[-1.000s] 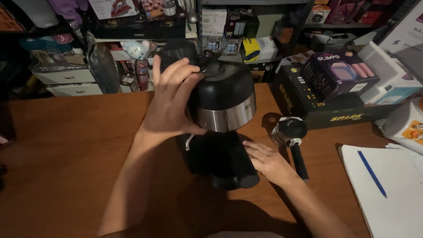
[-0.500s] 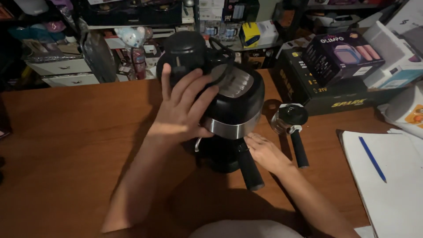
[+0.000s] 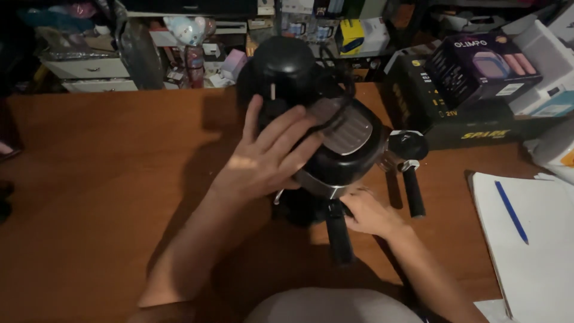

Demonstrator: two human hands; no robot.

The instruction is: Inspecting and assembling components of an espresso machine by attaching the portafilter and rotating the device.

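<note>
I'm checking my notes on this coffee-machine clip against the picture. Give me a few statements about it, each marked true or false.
1. The left hand lies flat on top of the black espresso machine. True.
2. The right hand holds the blue pen. False: the pen lies on white paper; the hand is at the machine's front, by a black handle.
3. A second portafilter lies on the wooden table right of the machine. True.
4. The machine stands on the floor. False: it is on the table.

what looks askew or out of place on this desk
The black espresso machine with a steel band sits tilted, leaning right under the left hand. The right hand is at its base. A second black-handled portafilter lies loose beside it.
</note>
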